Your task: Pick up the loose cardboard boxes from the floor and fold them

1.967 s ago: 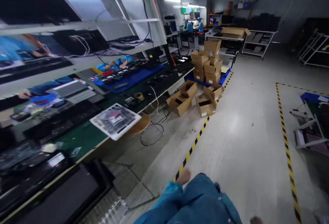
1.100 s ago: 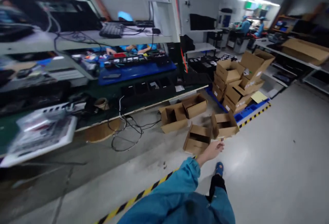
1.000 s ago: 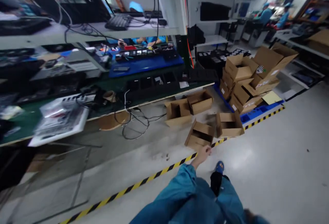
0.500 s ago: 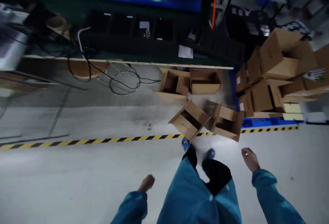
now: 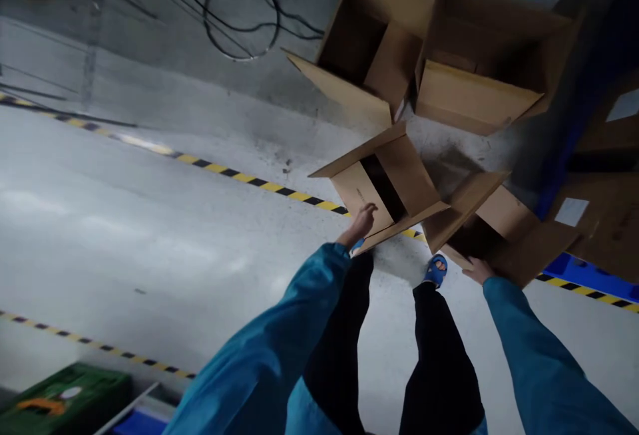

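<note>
Floor (image 5: 150, 222) of grey concrete carries a yellow-and-black striped line (image 5: 239, 175) and several open cardboard boxes. Two larger boxes (image 5: 434, 56) sit at the far side, beside coiled black cable (image 5: 242, 16). Nearer, a tilted box (image 5: 384, 189) lies across the striped line, a second box (image 5: 504, 229) just beside it. Left hand (image 5: 362, 222), fingers open, touches the tilted box's side. Right hand (image 5: 478, 269) touches the second box's near edge; whether it grips cannot be told.
</note>
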{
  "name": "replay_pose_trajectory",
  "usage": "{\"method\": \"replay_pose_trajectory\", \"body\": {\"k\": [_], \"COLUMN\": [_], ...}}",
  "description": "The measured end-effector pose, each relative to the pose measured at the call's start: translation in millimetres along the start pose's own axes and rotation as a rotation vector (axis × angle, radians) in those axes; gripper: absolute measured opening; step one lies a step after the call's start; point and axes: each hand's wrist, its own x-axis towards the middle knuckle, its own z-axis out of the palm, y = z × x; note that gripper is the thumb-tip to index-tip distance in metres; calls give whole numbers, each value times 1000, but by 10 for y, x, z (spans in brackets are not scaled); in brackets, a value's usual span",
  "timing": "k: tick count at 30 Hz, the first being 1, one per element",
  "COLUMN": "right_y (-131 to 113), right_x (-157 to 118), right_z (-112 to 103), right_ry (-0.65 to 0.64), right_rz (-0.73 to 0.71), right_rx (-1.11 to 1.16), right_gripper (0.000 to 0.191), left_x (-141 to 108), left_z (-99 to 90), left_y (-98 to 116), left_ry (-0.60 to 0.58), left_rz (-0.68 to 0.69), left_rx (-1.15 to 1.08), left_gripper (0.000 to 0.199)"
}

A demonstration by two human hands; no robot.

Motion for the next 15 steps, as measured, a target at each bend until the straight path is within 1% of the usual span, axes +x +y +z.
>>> {"method": "replay_pose_trajectory", "body": {"k": [1, 3, 5, 7, 9, 11, 13, 15], "right_y": [-27, -103, -177, -222, -229, -206, -172, -146], "right_x": [74, 133, 88, -55, -298, -642, -1074, -1569], "right_z": [111, 275, 338, 300, 181, -8, -270, -621], "right_ry": [-15, -7, 23, 55, 89, 134, 205, 328], "right_rz": [-7, -12, -15, -21, -10, 19, 49, 74], "right_rx": [-21, -66, -102, -123, -137, -158, -177, -178], "right_gripper": [46, 37, 36, 36, 38, 40, 41, 43], "left_x": [230, 586, 792, 859, 802, 623, 320, -79], "left_z": [60, 162, 254, 314, 297, 160, -103, -443], "left_y": [-62, -149, -179, -160, -120, -98, -128, -228], "left_ry": [-17, -63, -108, -136, -150, -155, -147, -117], "left_rz": [33, 71, 76, 65, 58, 54, 42, 20], "left_rx": [37, 116, 193, 258, 303, 326, 323, 292], "left_gripper": [54, 55, 51, 46, 39, 29, 27, 32]}}
